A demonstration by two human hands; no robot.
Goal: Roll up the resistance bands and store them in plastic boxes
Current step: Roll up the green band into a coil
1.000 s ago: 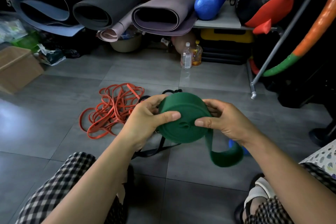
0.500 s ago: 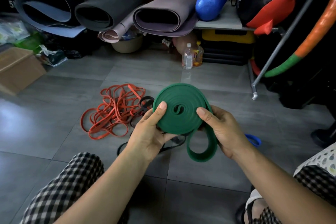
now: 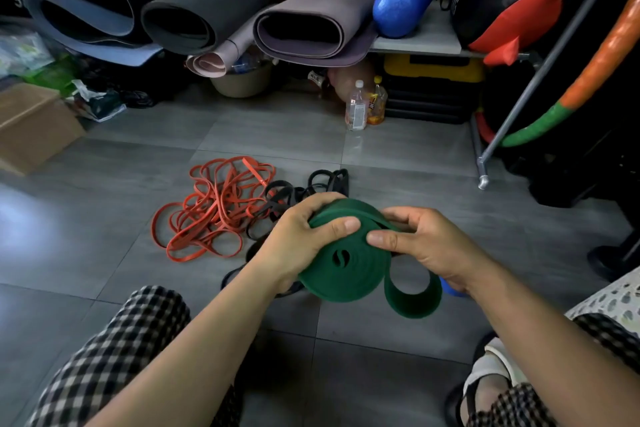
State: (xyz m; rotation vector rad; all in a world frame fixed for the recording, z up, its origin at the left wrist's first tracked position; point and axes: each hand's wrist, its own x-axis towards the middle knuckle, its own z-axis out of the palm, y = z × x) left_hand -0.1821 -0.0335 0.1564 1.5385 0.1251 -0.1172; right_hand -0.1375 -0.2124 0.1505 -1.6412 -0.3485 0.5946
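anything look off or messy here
The orange bands and black bands lie tangled in a heap on the floor, unrolled. The green band has a loose loop hanging beside its coil.

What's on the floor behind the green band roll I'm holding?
Black bands lie on the floor, showing past the far and left sides of the green roll; that roll and the left hand cover their middle. A blue thing peeks out by the right hand, mostly hidden.
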